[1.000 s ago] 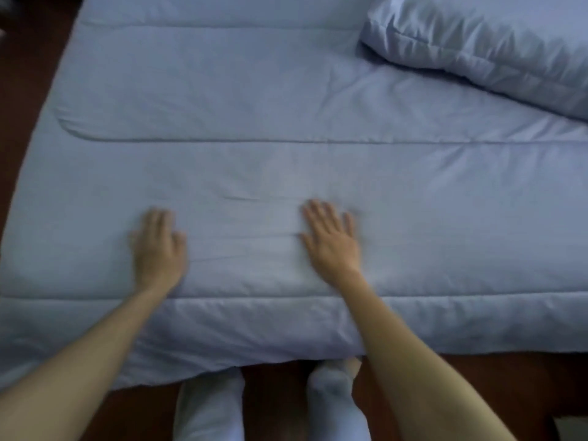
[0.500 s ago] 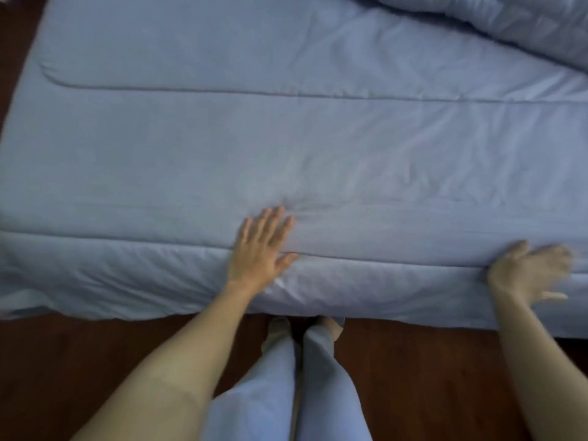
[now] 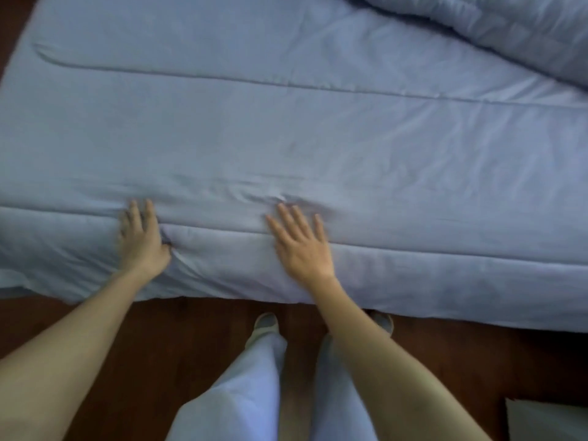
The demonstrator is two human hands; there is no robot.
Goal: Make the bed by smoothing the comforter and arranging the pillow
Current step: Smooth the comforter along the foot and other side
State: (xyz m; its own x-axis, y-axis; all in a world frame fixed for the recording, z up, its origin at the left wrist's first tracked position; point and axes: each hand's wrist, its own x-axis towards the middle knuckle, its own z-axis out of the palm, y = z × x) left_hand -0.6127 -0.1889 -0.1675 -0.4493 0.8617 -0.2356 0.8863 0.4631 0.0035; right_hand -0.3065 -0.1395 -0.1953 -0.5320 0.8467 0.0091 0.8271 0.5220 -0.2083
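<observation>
A light blue quilted comforter (image 3: 318, 138) covers the bed and hangs over the near edge. Both my hands lie palm down on it close to that edge. My left hand (image 3: 141, 238) has its fingers together and presses where the fabric bunches into a small fold. My right hand (image 3: 300, 241) is flat with fingers spread, just below a small wrinkle. A pillow (image 3: 515, 30) in the same blue lies at the top right corner, partly cut off by the frame.
Dark wooden floor (image 3: 159, 338) runs along the near side of the bed. My legs in pale trousers (image 3: 241, 393) and my feet stand at the bed's edge. A pale object (image 3: 547, 421) sits at the bottom right corner.
My right hand has come in from the far right edge of the comforter to lie flat near the middle. My left hand has shifted left. The view has moved a little.
</observation>
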